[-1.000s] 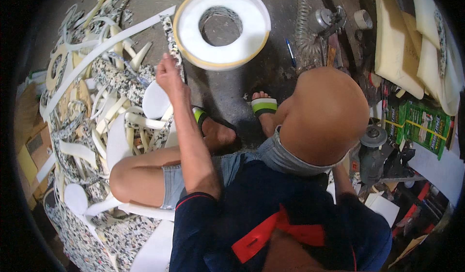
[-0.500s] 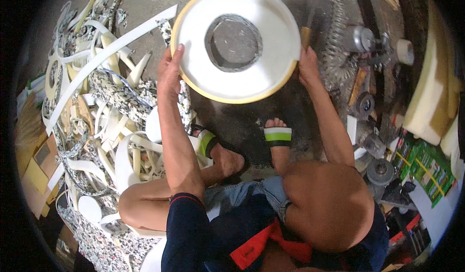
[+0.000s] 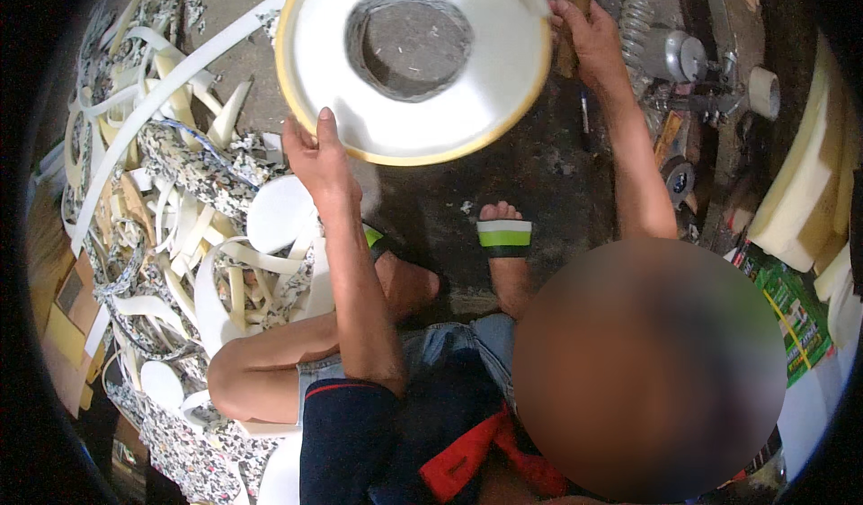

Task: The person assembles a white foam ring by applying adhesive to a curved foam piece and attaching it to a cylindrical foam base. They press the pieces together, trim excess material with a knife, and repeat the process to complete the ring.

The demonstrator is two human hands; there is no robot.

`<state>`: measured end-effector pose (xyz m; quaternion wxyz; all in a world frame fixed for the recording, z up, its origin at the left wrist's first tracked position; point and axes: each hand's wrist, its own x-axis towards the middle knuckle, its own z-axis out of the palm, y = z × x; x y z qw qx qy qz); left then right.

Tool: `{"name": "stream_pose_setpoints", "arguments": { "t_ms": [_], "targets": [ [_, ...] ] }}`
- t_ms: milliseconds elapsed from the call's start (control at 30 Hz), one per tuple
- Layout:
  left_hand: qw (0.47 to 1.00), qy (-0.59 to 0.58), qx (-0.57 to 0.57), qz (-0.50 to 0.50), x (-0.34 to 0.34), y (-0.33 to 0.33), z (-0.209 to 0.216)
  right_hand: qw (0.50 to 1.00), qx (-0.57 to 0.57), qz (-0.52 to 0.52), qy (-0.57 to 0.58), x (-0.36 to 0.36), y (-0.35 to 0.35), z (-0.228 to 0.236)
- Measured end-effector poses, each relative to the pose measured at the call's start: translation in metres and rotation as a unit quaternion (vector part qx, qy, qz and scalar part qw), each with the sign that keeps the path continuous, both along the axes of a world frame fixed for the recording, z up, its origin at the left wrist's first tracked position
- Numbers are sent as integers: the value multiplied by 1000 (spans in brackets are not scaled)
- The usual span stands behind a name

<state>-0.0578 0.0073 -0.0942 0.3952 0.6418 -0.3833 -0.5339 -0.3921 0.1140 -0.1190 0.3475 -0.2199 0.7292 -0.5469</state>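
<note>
A thick white foam ring (image 3: 404,128) with a yellowish outer edge and a ragged grey-edged round hole is held up in front of me, cut off by the top of the view. My left hand (image 3: 322,163) grips its lower left edge, thumb on the white face. At the upper right edge, my right hand (image 3: 591,42) has its fingertips on the rim. A brown wooden piece (image 3: 575,20), like a handle, runs behind these fingers; whether they hold it too I cannot tell.
White and speckled foam offcuts (image 3: 193,208) heap up on my left. To the right are a coiled hose (image 3: 636,11), a metal machine part (image 3: 685,56), tape rolls (image 3: 764,92) and long cream foam pieces (image 3: 800,181). My sandalled feet (image 3: 503,235) rest on the dark floor.
The foam ring has come nearer, shifting up and left. My left hand has slid down to its lower edge; my right hand has moved up along the right side.
</note>
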Motion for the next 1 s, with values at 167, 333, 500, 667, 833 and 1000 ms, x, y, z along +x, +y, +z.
{"name": "stream_pose_setpoints", "arguments": {
  "t_ms": [167, 333, 500, 667, 833, 1000],
  "targets": [
    [865, -324, -328, -196, -22, 46, 25, 978, 155, 0, 142, 39, 100, 45],
    [818, -242, -337, -398, -77, 84, 22, 956, 263, 58, 119, 113, 211, 75],
    [800, -306, -300, -420, -99, 101, 11, 946, 270, 98, 148, 142, 261, 84],
    [801, -293, -288, -435, -101, 100, 6, 937, 306, 123, 117, 141, 283, 89],
    [806, -279, -290, -435, -102, 102, 2, 925, 340, 126, 117, 143, 282, 88],
    [806, -280, -292, -432, -102, 104, 1, 928, 333, 115, 121, 131, 246, 79]
  ]
}}
